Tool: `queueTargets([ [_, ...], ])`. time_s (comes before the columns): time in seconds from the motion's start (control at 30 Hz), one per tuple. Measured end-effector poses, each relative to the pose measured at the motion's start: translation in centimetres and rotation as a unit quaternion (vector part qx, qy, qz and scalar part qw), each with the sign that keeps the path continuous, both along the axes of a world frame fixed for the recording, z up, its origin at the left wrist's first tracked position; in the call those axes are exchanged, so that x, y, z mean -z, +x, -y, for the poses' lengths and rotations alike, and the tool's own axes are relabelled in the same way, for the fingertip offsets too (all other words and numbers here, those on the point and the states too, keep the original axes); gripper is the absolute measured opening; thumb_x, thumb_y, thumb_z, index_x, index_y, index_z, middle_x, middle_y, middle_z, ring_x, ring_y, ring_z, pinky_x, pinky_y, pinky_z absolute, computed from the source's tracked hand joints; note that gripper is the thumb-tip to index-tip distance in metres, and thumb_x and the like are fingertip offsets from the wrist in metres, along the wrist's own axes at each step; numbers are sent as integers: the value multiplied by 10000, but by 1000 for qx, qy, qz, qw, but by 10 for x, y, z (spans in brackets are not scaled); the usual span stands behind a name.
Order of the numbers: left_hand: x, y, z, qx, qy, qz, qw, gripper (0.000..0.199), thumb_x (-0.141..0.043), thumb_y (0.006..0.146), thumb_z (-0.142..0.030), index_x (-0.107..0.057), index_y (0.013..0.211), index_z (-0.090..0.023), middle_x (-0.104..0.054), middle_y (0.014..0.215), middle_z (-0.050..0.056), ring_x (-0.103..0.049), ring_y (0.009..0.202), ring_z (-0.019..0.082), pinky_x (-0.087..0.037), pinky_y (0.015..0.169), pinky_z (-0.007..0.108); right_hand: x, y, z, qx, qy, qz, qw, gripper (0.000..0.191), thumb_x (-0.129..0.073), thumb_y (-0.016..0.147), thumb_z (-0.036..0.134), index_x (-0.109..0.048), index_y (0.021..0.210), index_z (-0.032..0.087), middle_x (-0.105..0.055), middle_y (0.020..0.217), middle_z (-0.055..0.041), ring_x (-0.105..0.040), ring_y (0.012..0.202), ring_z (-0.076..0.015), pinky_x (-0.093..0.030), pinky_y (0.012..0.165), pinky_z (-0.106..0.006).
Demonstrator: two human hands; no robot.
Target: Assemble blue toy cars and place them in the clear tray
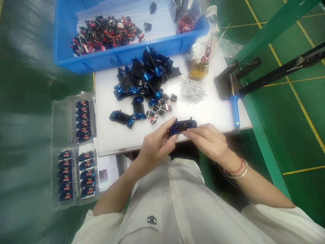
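A person's two hands hold a small blue toy car over the near edge of a white tabletop, its black middle showing between glossy blue ends. The left hand curls closely around the car's left end, while the right hand pinches the right end between its fingers. A red cord and a silver bangle circle the right wrist.

Just beyond the hands, two more blue car bodies lie apart on the tabletop, left of a heaped pile of blue and black car parts. Small red-and-black pieces sit at the pile's near edge, beside a scatter of thin metal pins. A blue crate at the far side holds a mass of red and black parts.

To the right, a blue-handled screwdriver stands against a black lever press. Left of the tabletop, clear plastic trays carry rows of packed blue cars.
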State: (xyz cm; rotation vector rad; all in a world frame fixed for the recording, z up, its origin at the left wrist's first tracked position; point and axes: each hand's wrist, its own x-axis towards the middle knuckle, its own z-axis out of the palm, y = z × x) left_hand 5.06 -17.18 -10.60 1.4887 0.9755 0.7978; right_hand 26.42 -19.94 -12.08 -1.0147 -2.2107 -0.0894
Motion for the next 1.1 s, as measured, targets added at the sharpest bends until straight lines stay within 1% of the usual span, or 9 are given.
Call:
queueTargets([
  [0.07, -1, 1, 0, -1, 11, -4, 1000, 447, -590, 926, -285, -577, 1365, -204, -728, 1094, 43, -718, 905, 175, -598, 890, 277, 2, 0, 0, 5, -1, -2, 1000, 387, -569, 984, 28, -582, 1331, 198, -716, 978, -80, -651, 797, -218, -588, 683, -346],
  [0.2, 0, 1, 0, -3, 31, -24, 999, 435, -587, 925, -281, -583, 1356, -216, -730, 1058, 32, -720, 884, 171, -600, 866, 273, 5, 0, 0, 5, -7, -9, 1000, 394, -573, 982, 33, -577, 1340, 197, -715, 987, -84, -650, 801, -221, -591, 688, -352],
  [0.4, 2, 3, -1, -6, 37, -22, 999, 427, -581, 923, -272, -593, 1342, -193, -726, 1054, 50, -727, 890, 192, -603, 848, 284, 10, -2, -2, 0, -1, -19, 1000, 359, -569, 984, 19, -575, 1319, 148, -706, 968, -103, -638, 798, -225, -574, 689, -348],
  [0.5, 4, 3, -1, -5, 31, -17, 999, 430, -577, 922, -269, -591, 1345, -192, -728, 1053, 54, -725, 897, 194, -603, 852, 287, 12, -3, -2, 4, -4, -18, 1000, 344, -576, 981, 17, -586, 1298, 151, -699, 960, -100, -640, 792, -224, -566, 689, -343],
  [0.6, 9, 2, 0, -11, -3, -6, 1000, 440, -597, 921, -300, -590, 1352, -215, -728, 1056, 47, -716, 900, 193, -606, 874, 308, 14, -4, -2, 9, -4, -18, 1000, 333, -567, 989, 24, -586, 1292, 158, -697, 944, -94, -634, 783, -221, -563, 677, -342],
  [0.7, 18, 2, 0, -19, -54, 19, 998, 465, -622, 916, -331, -577, 1367, -226, -724, 1058, 44, -698, 917, 194, -612, 902, 345, 16, -5, -3, 4, -16, -18, 1000, 311, -551, 998, 30, -582, 1282, 153, -692, 932, -96, -621, 783, -218, -565, 670, -341],
  [0.8, 25, 3, -3, -34, -127, 73, 989, 488, -651, 897, -338, -580, 1356, -189, -718, 1052, 58, -694, 960, 205, -615, 933, 384, 15, -6, -4, -11, -45, -4, 999, 278, -542, 995, 21, -580, 1250, 125, -681, 941, -113, -608, 795, -225, -569, 682, -348],
  [0.93, 28, 5, -9, -62, -206, 110, 970, 511, -696, 857, -317, -591, 1324, -141, -695, 911, 28, -701, 923, 185, -620, 941, 418, 11, -6, -6, -35, -84, 22, 996, 257, -521, 992, 10, -572, 1230, 93, -669, 974, -145, -598, 827, -247, -577, 698, -366],
  [1.1, 27, 6, -13, -77, -255, 112, 957, 513, -706, 851, -283, -584, 1325, -131, -648, 801, -19, -690, 857, 139, -616, 950, 399, 12, -4, -11, -50, -111, 4, 993, 252, -469, 1021, 45, -581, 1226, 140, -658, 962, -127, -586, 805, -239, -571, 680, -368],
])
